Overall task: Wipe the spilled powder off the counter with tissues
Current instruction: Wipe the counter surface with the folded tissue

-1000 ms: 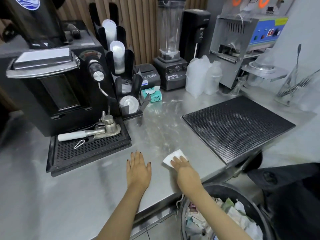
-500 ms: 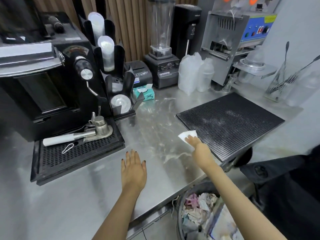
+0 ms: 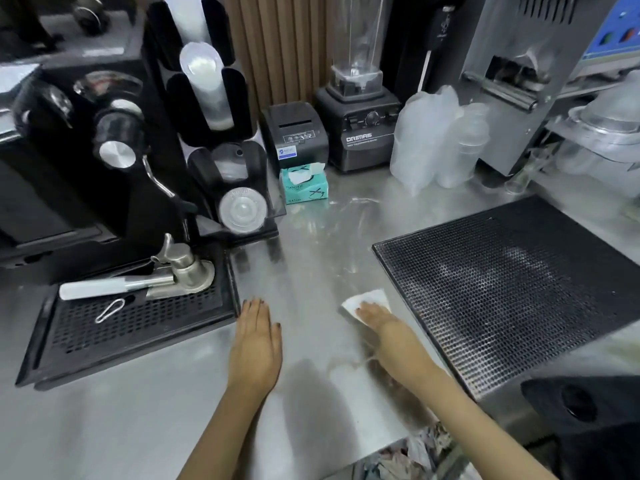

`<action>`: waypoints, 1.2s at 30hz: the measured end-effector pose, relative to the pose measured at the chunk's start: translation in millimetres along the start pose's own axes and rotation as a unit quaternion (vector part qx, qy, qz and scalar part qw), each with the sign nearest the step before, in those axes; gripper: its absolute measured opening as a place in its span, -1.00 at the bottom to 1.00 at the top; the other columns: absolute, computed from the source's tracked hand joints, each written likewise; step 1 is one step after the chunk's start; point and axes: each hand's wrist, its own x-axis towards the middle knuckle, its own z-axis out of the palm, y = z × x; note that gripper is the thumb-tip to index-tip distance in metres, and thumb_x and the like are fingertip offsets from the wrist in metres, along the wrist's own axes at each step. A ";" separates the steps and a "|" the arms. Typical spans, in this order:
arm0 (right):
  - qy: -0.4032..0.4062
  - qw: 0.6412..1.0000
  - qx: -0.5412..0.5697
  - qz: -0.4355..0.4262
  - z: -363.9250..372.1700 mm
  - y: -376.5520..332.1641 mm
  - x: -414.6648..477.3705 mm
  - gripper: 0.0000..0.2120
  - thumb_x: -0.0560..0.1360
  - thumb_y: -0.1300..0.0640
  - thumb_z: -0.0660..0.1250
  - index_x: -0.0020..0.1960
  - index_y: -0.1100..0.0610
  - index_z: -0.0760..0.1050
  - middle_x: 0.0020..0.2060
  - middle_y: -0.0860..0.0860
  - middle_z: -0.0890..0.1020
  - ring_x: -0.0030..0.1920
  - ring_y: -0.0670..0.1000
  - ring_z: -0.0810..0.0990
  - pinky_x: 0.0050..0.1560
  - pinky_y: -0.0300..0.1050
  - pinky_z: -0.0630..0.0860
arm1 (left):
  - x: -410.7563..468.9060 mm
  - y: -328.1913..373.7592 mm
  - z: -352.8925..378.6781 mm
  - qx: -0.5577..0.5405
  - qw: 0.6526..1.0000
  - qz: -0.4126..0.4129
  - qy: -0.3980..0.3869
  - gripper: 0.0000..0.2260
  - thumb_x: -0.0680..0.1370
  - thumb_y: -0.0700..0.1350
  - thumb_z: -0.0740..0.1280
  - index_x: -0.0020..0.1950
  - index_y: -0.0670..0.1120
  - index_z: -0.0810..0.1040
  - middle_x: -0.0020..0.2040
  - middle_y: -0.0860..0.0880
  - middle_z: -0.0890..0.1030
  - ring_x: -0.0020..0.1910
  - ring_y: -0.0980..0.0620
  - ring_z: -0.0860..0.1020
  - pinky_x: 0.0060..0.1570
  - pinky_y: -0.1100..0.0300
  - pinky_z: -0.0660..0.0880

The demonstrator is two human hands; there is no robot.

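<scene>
My right hand [image 3: 384, 332] presses a folded white tissue [image 3: 363, 301] flat on the steel counter [image 3: 311, 258], just left of the black rubber mat. Its fingers lie straight over the tissue. My left hand [image 3: 254, 341] rests palm down on the counter beside the drip tray's corner, fingers straight and holding nothing. Faint white powder streaks [image 3: 349, 202] show on the counter near a teal tissue box [image 3: 304, 187] at the back.
A black drip tray [image 3: 131, 327] with a portafilter lies at the left under the coffee machine [image 3: 79, 161]. The black mat [image 3: 512, 289] fills the right. A cup dispenser [image 3: 221, 140], printer, blender [image 3: 356, 98] and plastic cups line the back. A waste bin [image 3: 408, 455] sits below the counter edge.
My right hand slid the tissue away toward the mat's corner, then drew it back toward me along the mat's left edge. My left hand stayed flat in place.
</scene>
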 end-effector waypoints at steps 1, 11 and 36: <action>0.024 1.000 0.015 -0.009 -6.2 5.6 18.3 -0.44 0.36 0.41 0.03 0.32 0.25 0.43 0.29 0.24 0.48 0.32 0.21 0.44 0.34 -0.10 0.23 | 11.6 2.2 1.9 -0.007 1.000 0.002 0.005 -0.51 0.59 -0.03 -0.03 0.45 -0.25 0.23 0.48 -0.17 0.22 0.50 -0.09 0.10 0.48 0.08 0.00; 0.025 0.993 -0.040 0.109 -14.5 127.3 235.4 -0.50 0.51 0.42 0.07 0.43 0.20 0.27 0.45 0.19 0.26 0.45 0.21 0.18 0.44 0.07 0.16 | 83.0 -3.4 14.2 0.130 0.989 -0.018 -0.060 -0.48 0.59 0.04 -0.18 0.53 -0.12 0.00 0.55 0.00 -0.02 0.52 0.03 -0.10 0.48 0.06 -0.12; -0.029 0.996 -0.052 0.065 -11.9 129.7 300.2 -0.45 0.49 0.37 0.09 0.44 0.05 0.27 0.46 0.08 0.27 0.44 0.11 0.25 0.41 -0.05 0.23 | 83.8 1.1 10.2 0.140 0.988 -0.029 -0.065 -0.28 0.41 0.12 -0.40 0.53 -0.08 -0.02 0.54 0.05 -0.07 0.51 0.09 -0.14 0.44 0.14 -0.21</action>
